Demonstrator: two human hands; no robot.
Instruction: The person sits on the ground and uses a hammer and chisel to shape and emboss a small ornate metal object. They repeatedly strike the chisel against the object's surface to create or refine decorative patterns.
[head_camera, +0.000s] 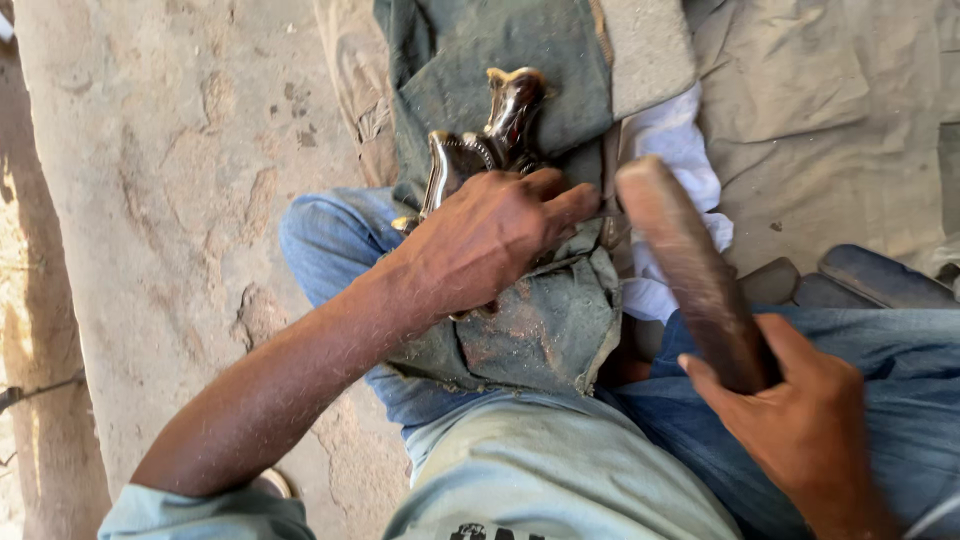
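The shiny metal piece (490, 140), some kind of curvy polished casting with a brassy edge, is lying on a dusty green cloth (530, 320) spread over the person's knee, and it's poking out past the fingers toward the top of the view. The left hand (485, 240) is pressing down flat on the near end of it, fingers stretched over the metal and the cloth rather than curled round, so it's more pinning it in place than gripping. The right hand (800, 420) is wrapping tight around the lower end of a thick wooden stick (690, 270), which is angling up and sitting just beside the metal piece, a bit blurred, not touching it as far as I can see. A white rag (680, 160) is sitting behind the stick, and the person is wearing blue jeans (320, 235), sitting over a rough concrete floor (170, 180).
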